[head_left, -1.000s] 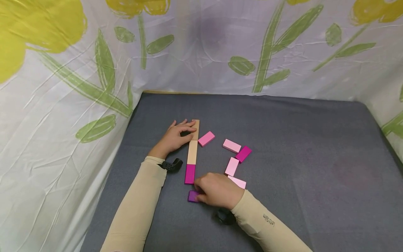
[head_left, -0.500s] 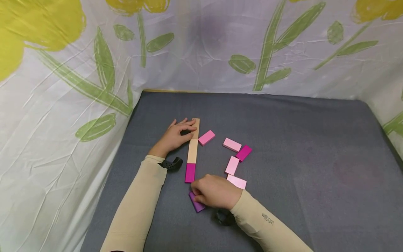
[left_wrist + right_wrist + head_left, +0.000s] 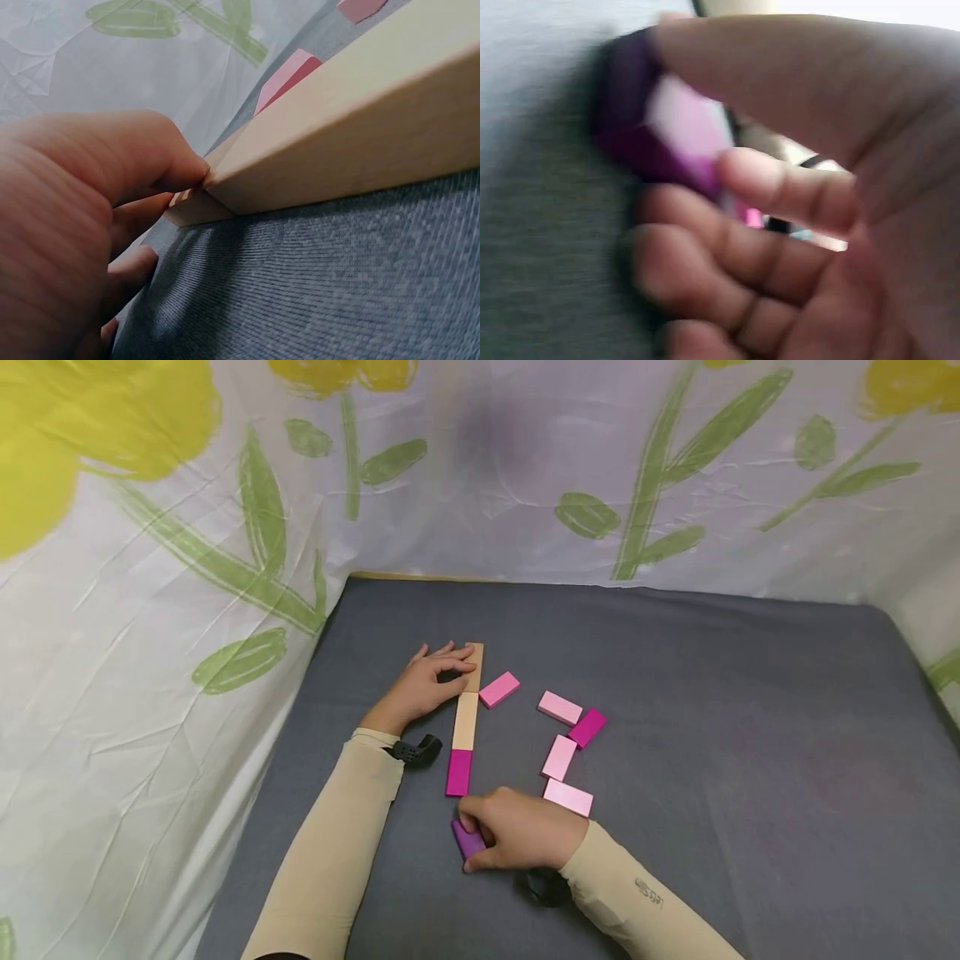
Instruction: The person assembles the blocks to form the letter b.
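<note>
Two plain wooden blocks and a magenta block (image 3: 458, 772) lie end to end in a straight row. My left hand (image 3: 415, 689) rests at the far wooden block (image 3: 476, 667), its fingertips and thumb along that block's left side and top. The near wooden block (image 3: 465, 721) sits between it and the magenta one. Just below the row, my right hand (image 3: 517, 828) pinches a purple block (image 3: 468, 841) between thumb and fingers, the block tilted relative to the row. In the right wrist view the purple block (image 3: 649, 112) is blurred, with the thumb along its upper end.
A pink block (image 3: 499, 690) lies right of the row, a corner at its side. Farther right are a pale pink block (image 3: 559, 707), a magenta block (image 3: 587, 728) and two more pale blocks, the nearest (image 3: 568, 797) beside my right hand. Flowered cloth (image 3: 510, 468) hangs behind the grey table.
The purple block has turned from lying nearly crosswise to slanting, and my right thumb has moved to its near end. My left hand stays at the far wooden block.
</note>
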`<state>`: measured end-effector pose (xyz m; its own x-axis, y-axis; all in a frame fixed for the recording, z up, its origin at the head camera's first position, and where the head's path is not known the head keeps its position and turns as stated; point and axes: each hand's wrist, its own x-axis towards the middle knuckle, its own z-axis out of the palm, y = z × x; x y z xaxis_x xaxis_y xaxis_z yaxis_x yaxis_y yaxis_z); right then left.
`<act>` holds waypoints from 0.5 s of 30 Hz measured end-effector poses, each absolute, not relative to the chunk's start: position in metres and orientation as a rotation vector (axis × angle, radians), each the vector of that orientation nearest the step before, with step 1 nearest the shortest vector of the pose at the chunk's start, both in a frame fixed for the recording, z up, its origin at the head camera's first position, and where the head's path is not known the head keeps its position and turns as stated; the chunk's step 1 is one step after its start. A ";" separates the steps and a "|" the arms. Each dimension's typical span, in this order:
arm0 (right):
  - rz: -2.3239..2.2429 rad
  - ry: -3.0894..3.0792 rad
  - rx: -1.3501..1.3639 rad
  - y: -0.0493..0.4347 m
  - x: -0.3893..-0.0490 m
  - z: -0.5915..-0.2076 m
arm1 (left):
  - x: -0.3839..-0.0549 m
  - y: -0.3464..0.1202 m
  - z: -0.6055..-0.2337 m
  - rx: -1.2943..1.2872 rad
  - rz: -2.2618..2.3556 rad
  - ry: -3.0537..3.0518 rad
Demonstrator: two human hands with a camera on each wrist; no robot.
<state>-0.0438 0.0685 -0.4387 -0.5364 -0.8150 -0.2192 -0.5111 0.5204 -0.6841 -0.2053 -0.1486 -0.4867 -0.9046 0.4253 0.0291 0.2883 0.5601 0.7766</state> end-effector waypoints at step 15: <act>-0.787 2.466 -1.372 0.088 -0.018 -0.457 | -0.203 -0.148 -0.485 0.594 1.253 2.634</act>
<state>-0.0185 0.0879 -0.4570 -0.5439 -0.8361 0.0716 -0.7231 0.4237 -0.5455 -0.2032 -0.1478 -0.4846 -0.9073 0.4200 0.0212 0.2815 0.5691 0.7726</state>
